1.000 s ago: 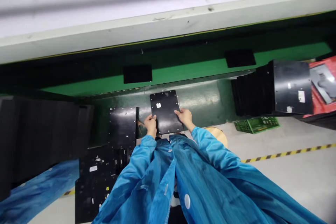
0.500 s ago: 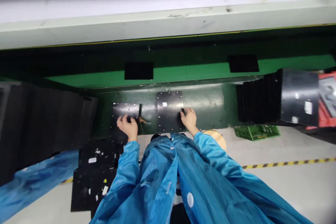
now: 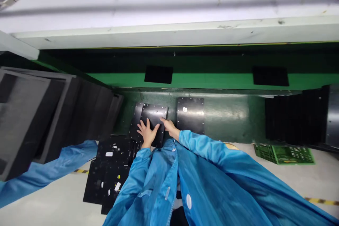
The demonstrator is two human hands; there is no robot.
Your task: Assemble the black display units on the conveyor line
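Observation:
My left hand (image 3: 147,133) lies on a black panel (image 3: 155,110) with its fingers spread. The panel has small light dots along its edges and sits slightly askew over another black panel (image 3: 136,118), which sticks out on the left. My right hand (image 3: 170,128) is at the panel's right edge, one digit on top and the other fingers mostly hidden along the side. Just right of this hand, a similar black panel (image 3: 191,116) with a small white label lies flat on the dark green surface (image 3: 227,113).
Stacked dark trays (image 3: 87,109) rise at the left, near a blue sleeve (image 3: 74,157) of another person. Black sheets with labels (image 3: 106,180) are below them. Black panels (image 3: 295,118) stand in a row at the right, above a green crate (image 3: 292,154). A white ledge (image 3: 172,33) crosses the top.
My right hand has left the right-hand panel and moved left to the other one. My left hand has spread its fingers. The left panel now sits shifted over the one beneath. The view has swung left.

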